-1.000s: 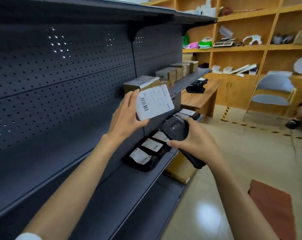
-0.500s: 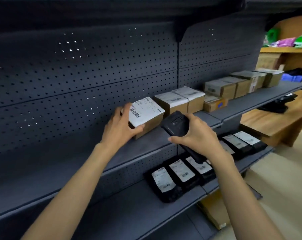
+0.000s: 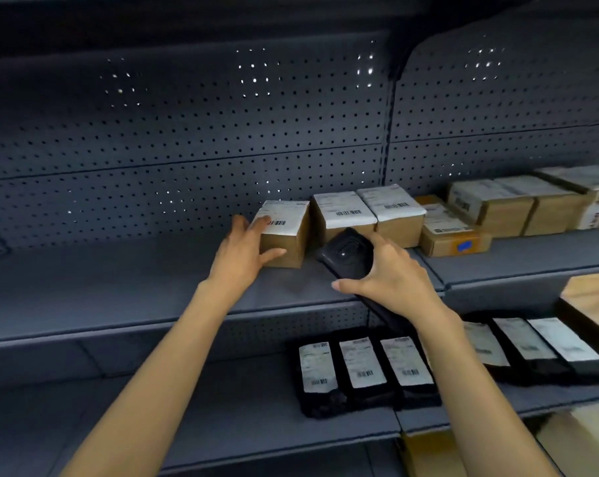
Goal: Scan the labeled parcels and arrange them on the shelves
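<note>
A small brown cardboard parcel (image 3: pixel 288 237) with a white barcode label stands on the dark grey middle shelf (image 3: pixel 119 287), at the left end of a row of similar boxes (image 3: pixel 370 215). My left hand (image 3: pixel 244 251) holds its left side, thumb across the front and fingers on the top edge. My right hand (image 3: pixel 391 277) grips a black handheld scanner (image 3: pixel 348 254) just right of the parcel, in front of the row.
More labeled brown boxes (image 3: pixel 518 208) line the middle shelf to the right. Several black labeled pouches (image 3: pixel 363 370) lie on the lower shelf (image 3: pixel 222 414). A perforated back panel (image 3: pixel 188 139) closes the rear. A wooden table corner (image 3: pixel 593 304) juts in at right.
My left hand carried the parcel from in front of the scanner to the middle shelf and set it down beside the other boxes. The view turned left towards the shelf.
</note>
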{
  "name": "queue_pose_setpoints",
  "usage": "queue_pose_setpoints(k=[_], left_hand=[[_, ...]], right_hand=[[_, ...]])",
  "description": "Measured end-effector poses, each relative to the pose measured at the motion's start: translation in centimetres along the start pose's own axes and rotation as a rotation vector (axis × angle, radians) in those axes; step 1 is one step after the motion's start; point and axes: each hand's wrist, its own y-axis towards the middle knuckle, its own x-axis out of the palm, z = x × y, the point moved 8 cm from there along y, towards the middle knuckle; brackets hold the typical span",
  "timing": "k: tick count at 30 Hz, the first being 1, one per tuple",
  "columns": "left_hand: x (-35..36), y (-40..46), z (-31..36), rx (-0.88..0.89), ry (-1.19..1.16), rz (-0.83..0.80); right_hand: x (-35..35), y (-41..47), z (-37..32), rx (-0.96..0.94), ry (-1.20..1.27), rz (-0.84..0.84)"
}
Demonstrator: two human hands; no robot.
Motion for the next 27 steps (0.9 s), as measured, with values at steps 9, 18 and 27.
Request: queue_pose_setpoints(k=[9,18,27], left_hand=[[1.4,0.8,3.9,-0.013,0.091,0.050],[-1.6,-2.9,-1.3,-0.029,0.152,0.118],[-11.0,-16.2,-17.3,-0.244,0.285,0.291]], right_hand=[[-0.8,0.2,1.7,-0.079,0.012,-0.049],[3.1,0.8,-4.0,-0.224,0.034,-0.117],[14.1,-2.2,-22.6,-0.527,0.147,-0.286]])
